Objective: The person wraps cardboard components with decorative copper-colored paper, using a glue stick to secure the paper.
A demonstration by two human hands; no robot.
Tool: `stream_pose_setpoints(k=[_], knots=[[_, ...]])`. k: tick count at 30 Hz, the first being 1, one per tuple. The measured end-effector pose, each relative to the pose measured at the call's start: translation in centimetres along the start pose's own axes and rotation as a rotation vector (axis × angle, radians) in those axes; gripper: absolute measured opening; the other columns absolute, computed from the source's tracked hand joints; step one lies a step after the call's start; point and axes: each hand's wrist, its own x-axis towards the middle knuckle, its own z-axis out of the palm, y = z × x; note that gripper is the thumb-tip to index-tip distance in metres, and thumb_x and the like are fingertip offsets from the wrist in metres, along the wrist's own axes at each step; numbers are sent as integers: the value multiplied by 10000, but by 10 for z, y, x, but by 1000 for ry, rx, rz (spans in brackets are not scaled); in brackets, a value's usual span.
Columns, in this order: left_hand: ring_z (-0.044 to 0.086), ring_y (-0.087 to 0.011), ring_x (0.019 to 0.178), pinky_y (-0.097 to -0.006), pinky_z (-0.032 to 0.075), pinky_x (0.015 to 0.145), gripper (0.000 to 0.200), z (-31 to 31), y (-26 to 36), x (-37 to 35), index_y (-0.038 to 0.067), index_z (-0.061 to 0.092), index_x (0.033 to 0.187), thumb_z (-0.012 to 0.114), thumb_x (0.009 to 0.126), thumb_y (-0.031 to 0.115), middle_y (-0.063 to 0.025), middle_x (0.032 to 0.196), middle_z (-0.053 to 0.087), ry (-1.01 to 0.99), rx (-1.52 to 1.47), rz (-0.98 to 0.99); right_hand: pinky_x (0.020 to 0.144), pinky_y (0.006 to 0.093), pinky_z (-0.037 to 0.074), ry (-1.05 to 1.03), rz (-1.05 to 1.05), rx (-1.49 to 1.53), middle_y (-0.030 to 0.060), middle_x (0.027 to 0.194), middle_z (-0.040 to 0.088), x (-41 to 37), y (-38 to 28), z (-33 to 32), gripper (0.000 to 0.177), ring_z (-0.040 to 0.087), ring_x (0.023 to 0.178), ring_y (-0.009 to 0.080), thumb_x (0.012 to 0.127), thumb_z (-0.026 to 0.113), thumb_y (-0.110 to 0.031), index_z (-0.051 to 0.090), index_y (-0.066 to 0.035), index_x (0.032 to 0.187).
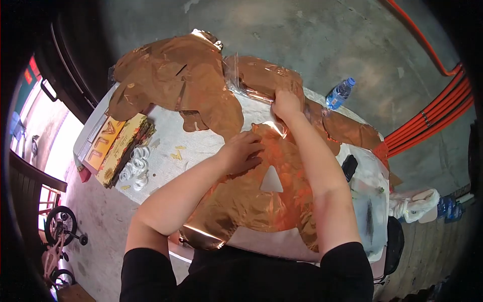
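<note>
A large copper-coloured foil sheet with a triangular hole (282,201) lies on the table (171,126) in front of me. My left hand (242,152) rests on its upper left part, fingers bent and a little apart. Farther out, my right hand (288,104) is closed at the lower edge of a folded foil piece (266,75) beside clear plastic film; its fingertips are partly hidden. Another big foil piece (176,75) spreads over the table's far left.
Yellow printed boxes (118,146) and white ribbon rolls (136,168) sit at the left. A water bottle (340,93) stands near the far right edge. A black object (349,167) lies at the right. Orange tubes (432,116) reach the table's right side.
</note>
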Motion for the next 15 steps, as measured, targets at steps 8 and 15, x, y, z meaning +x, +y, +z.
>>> stream_pose_setpoints(k=[8,15], knots=[[522,-326,1067,-391,453,900,326,4,-1,-2,61,608,1054,700,754,152,-132,1151,546,49,-55,13,659,446,510,205,-61,150,222,752,646,11,37,-7,228,644,726,376,808,630,-225,694,-8,832],[531,-325,1063,-399,456,889,301,6,-4,-2,62,608,1037,691,762,151,-136,1129,557,78,-20,58,575,370,463,142,39,599,190,678,634,15,62,-18,190,612,577,258,824,630,-175,695,-6,882]])
